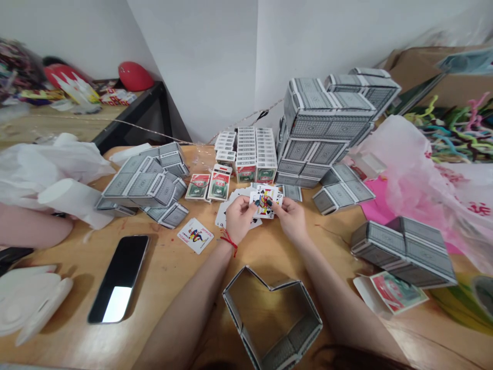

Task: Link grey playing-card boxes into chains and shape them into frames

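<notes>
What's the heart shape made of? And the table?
The heart shape looks like folded playing cards, thin glossy card: grey patterned backs show along its walls. The table looks like varnished wood, or a wood-look top: tan grain with a soft sheen.

Two plain white walls (208, 67) meet in a corner behind the wooden tabletop (169, 272). A dark-edged side table (131, 121) stands at left, evenly lit.

Counted on the table (169, 272): one smartphone (118, 278), one heart-shaped card frame (271, 318), one loose joker card (195, 235), two boxed decks (198, 186) lying flat, and three rows of boxed decks (246, 154) behind them. One left hand (239, 218) and one right hand (291, 218) share one fan of playing cards (265, 199); its card count is indeterminable.
</notes>
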A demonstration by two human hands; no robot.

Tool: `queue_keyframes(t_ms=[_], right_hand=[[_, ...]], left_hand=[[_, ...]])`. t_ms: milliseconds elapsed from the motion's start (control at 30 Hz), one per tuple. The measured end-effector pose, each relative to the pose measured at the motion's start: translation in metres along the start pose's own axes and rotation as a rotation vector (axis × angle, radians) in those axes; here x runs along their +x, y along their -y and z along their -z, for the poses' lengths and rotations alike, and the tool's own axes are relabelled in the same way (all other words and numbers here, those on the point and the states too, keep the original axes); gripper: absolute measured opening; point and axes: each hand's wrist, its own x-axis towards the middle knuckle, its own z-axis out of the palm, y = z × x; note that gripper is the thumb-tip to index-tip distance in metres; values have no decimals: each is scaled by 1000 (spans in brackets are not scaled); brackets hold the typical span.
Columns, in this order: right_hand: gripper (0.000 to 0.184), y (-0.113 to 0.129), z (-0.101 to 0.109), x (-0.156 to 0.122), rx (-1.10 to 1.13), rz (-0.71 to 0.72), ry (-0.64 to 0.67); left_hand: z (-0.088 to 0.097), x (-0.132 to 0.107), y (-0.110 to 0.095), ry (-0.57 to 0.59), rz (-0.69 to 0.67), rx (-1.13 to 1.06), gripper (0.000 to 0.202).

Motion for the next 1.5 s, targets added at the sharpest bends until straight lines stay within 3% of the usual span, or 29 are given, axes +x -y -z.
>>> queue_keyframes(t_ms=[367,633,1133,1500], right_hand=[[33,-1,2,1,-37,-31,51],[32,0,3,1,-41,-35,44],[37,-5,5,4,-34,-42,58],[32,-2,4,3,-20,-37,64]], left_hand=[[7,8,10,-90,-39,94,11],[6,8,6,-137,-6,157,18],[8,7,5,-104,-45,158,16],[8,7,3,-62,-44,178,17]])
